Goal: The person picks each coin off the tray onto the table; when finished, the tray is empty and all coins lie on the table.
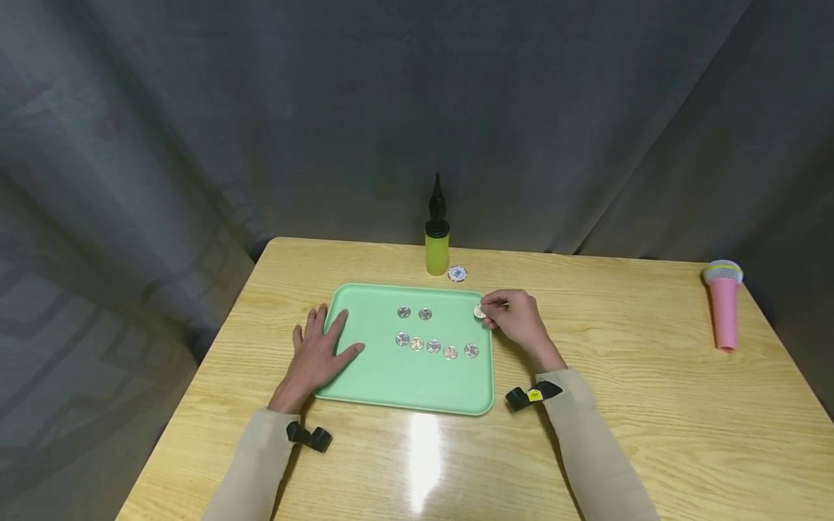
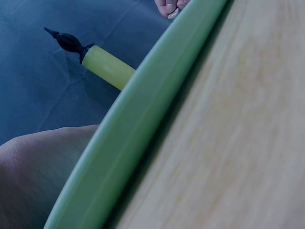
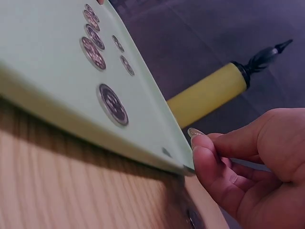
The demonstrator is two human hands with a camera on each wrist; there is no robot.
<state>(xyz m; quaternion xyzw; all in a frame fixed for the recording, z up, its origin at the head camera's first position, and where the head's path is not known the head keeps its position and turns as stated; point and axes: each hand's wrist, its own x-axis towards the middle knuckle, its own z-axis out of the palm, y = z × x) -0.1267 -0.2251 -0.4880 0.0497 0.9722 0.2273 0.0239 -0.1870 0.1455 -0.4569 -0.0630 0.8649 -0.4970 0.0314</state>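
"Green tray (image 1: 391, 383) on the table (image 1: 651, 376): where are the hands?"

"The left hand (image 1: 316, 356) rests with fingers spread over its left edge. The right hand (image 1: 516, 318) pinches a coin (image 1: 478, 312) at the far right corner."

"And the other coins?"

"Five make a loose row (image 1: 433, 346) across the tray; two more lie beyond, nearer the pump (image 1: 436, 250)."

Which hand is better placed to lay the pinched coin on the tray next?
Probably the right hand: its fingers pinch the coin near the right edge of the tray. The left hand is spread at the opposite edge, away from that coin.
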